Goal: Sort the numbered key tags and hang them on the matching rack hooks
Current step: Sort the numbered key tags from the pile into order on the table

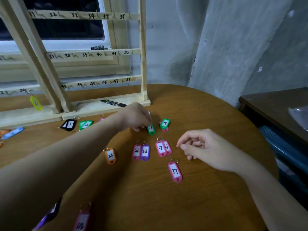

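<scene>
Wooden table (191, 205), round-edged, carries everything here, and at its far side stands the pale wooden rack (143, 67) with hand-numbered rails; the hooks in view run 31 to 48 on the near frame, with 24 on a second frame to the left, where a yellow tag (36, 103) already hangs, its number hard to read. Loose key tags lie sorted in pairs on the table: two 26 tags (141, 152), two 27 tags (163, 148), an orange 25 tag (110, 156), a pink 37 tag (175, 171), a green 18 tag (165, 123), and tags 1 and 2 near the rack base.

Smallest and most pressing is the green 17 tag (150, 130). The left hand (135, 116) reaches across and its fingertips pinch at the top of this tag, by the ring as far as I can tell; the contact itself is partly hidden. The right hand (198, 147) rests beside the 27 pair, fingers loosely curled, holding nothing.

To do this step well, I judge the grip should take the metal ring rather than the plastic body, so the tag hangs free and the ring presents openly to a hook. Lift straight up to avoid dragging the 18 tag just beside it. Hook 17 is not in view, so confirm the number on the rail before hanging
</scene>
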Motion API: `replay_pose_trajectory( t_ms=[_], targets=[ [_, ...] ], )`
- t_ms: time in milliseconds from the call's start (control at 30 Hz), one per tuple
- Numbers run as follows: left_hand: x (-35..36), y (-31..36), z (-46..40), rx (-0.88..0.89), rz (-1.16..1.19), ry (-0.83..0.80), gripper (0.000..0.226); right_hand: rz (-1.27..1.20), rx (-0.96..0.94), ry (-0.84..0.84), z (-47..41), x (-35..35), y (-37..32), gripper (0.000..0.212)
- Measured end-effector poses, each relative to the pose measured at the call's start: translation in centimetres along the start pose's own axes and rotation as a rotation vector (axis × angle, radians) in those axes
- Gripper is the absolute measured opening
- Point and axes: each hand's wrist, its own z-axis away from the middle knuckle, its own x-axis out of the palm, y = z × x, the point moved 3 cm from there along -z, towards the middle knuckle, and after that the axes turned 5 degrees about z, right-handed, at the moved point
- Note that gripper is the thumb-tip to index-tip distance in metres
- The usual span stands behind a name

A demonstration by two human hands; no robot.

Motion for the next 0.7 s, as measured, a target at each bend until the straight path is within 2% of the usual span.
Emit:
replay_pose_trajectory(
  t_ms=[200, 367, 500, 700],
  targets=[
    [0.3, 0.1, 0.4, 0.127, -0.136, 0.145, 0.014, 0.007, 0.002, 0.026, -0.7, -0.4, -1.5, 0.013],
    [-4.5, -0.7, 3.7, 0.200, -0.225, 0.354, 0.009, -0.002, -0.050, 0.049, -2.1, 0.5, -4.6, 0.013],
    [-11.4, -5.6, 9.0, 0.140, -0.313, 0.477, 0.007, 0.003, -0.105, 0.054, -4.2, 3.5, -8.4, 0.012],
    [-18.6, -19.3, 20.4, -0.102, -0.254, 0.634, 0.012, 0.011, -0.214, -0.041, -8.7, 10.6, -15.0, 0.012]
  ],
)
